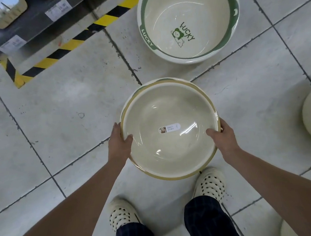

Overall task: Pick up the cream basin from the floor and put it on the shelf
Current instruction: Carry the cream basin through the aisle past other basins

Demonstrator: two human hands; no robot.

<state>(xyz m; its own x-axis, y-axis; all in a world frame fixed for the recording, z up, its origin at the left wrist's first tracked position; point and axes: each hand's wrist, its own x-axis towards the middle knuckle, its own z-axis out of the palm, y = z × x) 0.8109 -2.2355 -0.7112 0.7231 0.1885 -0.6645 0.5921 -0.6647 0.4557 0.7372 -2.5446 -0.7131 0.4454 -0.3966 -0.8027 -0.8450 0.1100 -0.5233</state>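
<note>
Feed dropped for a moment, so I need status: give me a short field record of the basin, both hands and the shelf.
basin: cream basin, tan rim, sticker inside, upright
left hand: grips its left rim, thumb inside
right hand: grips its right rim, thumb inside
beneath: green-edged rim peeks out at far side
shelf: upper left, price tags on its edge
nearby: LUCKY basin on the floor ahead

Retail premises, shop aisle. Dark shelf edge (pixel 34 29) carries printed price labels (pixel 59 11). Yellow-black hazard tape (pixel 68 46) marks shelf base on grey tiled floor (pixel 64 113). Stock: green-rimmed basin (pixel 190 47) on floor; cream basin (pixel 172 153) bears product sticker (pixel 169 128).
</note>
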